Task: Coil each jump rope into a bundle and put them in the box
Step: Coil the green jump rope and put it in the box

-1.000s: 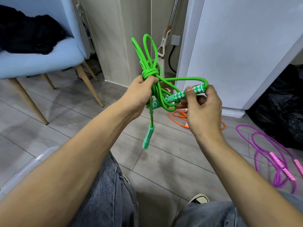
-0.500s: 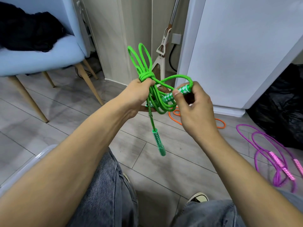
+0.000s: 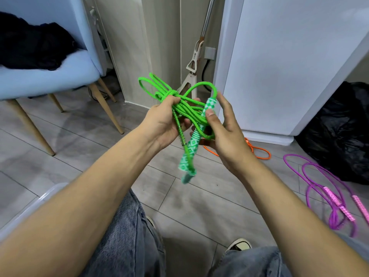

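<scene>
Green jump rope: finishing the wrap before boxing

Green jump rope [image 3: 185,108] held mid-air over the knees, loops bunched. Left to right: clear box [image 3: 30,208] at lower-left edge, largely hidden by the forearm. Left hand [image 3: 163,120] clenched round the bundle's waist; best kept tight so loops stay stacked. Right hand [image 3: 223,128] pinching the checkered handle [image 3: 207,108] with thumb, other fingers spread; should thread that handle through the loop and pull snug. Second handle [image 3: 187,162] dangling, blurred, liable to snag. Beyond: orange rope [image 3: 257,150], then purple rope [image 3: 329,194], both loose on the floor, uncoiled
</scene>
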Demonstrator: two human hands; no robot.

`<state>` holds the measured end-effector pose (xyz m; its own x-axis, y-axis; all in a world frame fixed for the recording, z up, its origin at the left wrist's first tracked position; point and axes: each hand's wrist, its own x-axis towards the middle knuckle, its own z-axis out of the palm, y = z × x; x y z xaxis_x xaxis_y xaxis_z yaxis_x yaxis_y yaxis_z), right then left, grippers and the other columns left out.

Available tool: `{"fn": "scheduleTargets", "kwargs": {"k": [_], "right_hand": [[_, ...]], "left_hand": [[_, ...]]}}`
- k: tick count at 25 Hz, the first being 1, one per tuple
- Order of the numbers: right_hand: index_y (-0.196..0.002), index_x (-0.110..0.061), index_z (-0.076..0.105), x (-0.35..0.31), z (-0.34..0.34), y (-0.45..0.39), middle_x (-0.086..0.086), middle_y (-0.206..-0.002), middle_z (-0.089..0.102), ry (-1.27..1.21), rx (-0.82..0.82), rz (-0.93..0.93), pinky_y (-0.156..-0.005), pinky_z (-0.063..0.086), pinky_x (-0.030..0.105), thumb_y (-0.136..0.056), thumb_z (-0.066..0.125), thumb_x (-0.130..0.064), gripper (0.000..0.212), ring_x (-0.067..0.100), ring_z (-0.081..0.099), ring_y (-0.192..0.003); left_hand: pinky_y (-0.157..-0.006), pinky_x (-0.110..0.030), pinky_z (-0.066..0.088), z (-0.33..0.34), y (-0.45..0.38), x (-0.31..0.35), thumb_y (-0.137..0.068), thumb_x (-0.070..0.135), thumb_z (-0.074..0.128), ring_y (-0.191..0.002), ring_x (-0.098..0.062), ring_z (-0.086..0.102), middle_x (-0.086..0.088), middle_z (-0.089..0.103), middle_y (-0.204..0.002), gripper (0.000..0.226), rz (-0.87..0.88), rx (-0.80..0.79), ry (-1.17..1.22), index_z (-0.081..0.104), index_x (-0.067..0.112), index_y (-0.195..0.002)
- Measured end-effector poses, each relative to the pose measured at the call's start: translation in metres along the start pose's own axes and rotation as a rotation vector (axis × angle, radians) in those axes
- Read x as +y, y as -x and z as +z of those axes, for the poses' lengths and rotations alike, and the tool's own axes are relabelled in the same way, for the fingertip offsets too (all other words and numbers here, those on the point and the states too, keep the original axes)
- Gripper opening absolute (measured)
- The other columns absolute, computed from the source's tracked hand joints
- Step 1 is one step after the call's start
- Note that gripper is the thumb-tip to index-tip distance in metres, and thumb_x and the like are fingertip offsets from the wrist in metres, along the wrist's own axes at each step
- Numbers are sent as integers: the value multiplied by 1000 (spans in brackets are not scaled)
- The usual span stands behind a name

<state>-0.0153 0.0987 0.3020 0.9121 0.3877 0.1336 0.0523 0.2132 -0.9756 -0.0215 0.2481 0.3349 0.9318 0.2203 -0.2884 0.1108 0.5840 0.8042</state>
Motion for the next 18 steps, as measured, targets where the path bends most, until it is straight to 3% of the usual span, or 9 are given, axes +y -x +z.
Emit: {"fn": "scheduleTargets", "kwargs": {"k": [2, 4, 6, 9, 10, 11, 14, 16, 18], "right_hand": [[-141, -34, 46, -2, 3, 1, -2, -105, 75, -79, 31, 103, -76, 57, 37, -98, 61, -36, 46, 19, 71, -81], [-123, -24, 58, -1, 3, 6, -5, -77, 67, 120, -19, 124, -60, 50, 32, -97, 63, -37, 30, 17, 60, -60], [-112, -21, 61, 3, -1, 13, 1, -72, 56, 418, -158, 172, -56, 46, 33, -98, 58, -43, 26, 18, 54, -58], [-101, -13, 64, 4, -10, 19, 7, -84, 60, 763, -335, 233, -77, 48, 34, -102, 40, -53, 46, 17, 59, -82], [-99, -10, 64, 3, -11, 21, 7, -86, 61, 808, -351, 207, -81, 48, 34, -100, 40, -56, 51, 13, 57, -85], [-96, -10, 64, 2, -10, 23, 5, -81, 61, 776, -350, 198, -76, 48, 34, -97, 44, -59, 53, 9, 55, -78], [-86, -15, 66, 2, -3, 29, -11, -54, 48, 660, -441, 248, -46, 34, 14, -90, 70, -45, 31, 0, 41, -44], [-80, -15, 66, 11, 0, 31, -9, -51, 42, 721, -540, 278, -41, 29, 16, -88, 75, -37, 25, 5, 34, -40], [-74, -11, 58, 16, -1, 30, -4, -54, 44, 726, -548, 315, -45, 32, 23, -88, 73, -37, 33, 9, 37, -43]], "left_hand": [[-47, -22, 46, -1, -2, 2, -99, 15, 40, -67, -23, 65, -23, 67, -120, 43, 0, 8, 71, 51, -10, -132], [-62, -29, 55, -3, -5, 6, -99, 15, 37, -77, -28, 66, -24, 64, -126, 40, -10, 10, 143, 54, -7, -128], [-83, -41, 55, -6, -5, 12, -98, 15, 34, -83, -33, 68, -21, 69, -108, 32, -4, 19, 200, 60, -1, -109], [-93, -50, 47, -14, -2, 28, -97, 15, 30, -79, -33, 63, -15, 61, -82, 21, 58, 91, 400, 45, 7, -85], [-92, -49, 47, -17, -1, 34, -96, 16, 31, -72, -30, 59, -12, 56, -72, 21, 82, 114, 488, 42, 8, -80], [-88, -46, 49, -21, -2, 39, -95, 19, 33, -63, -27, 54, -9, 48, -63, 22, 101, 141, 551, 41, 10, -76], [-65, -30, 55, -28, -5, 46, -94, 33, 48, -41, -18, 42, -2, 37, -49, 38, 124, 198, 531, 38, 13, -63], [-47, -20, 50, -33, -12, 46, -97, 33, 51, -31, -14, 40, 1, 36, -41, 45, 130, 243, 501, 38, 13, -60], [-40, -17, 43, -41, -25, 49, -98, 27, 51, -28, -12, 35, 3, 34, -40, 40, 168, 334, 501, 38, 14, -63]]}}
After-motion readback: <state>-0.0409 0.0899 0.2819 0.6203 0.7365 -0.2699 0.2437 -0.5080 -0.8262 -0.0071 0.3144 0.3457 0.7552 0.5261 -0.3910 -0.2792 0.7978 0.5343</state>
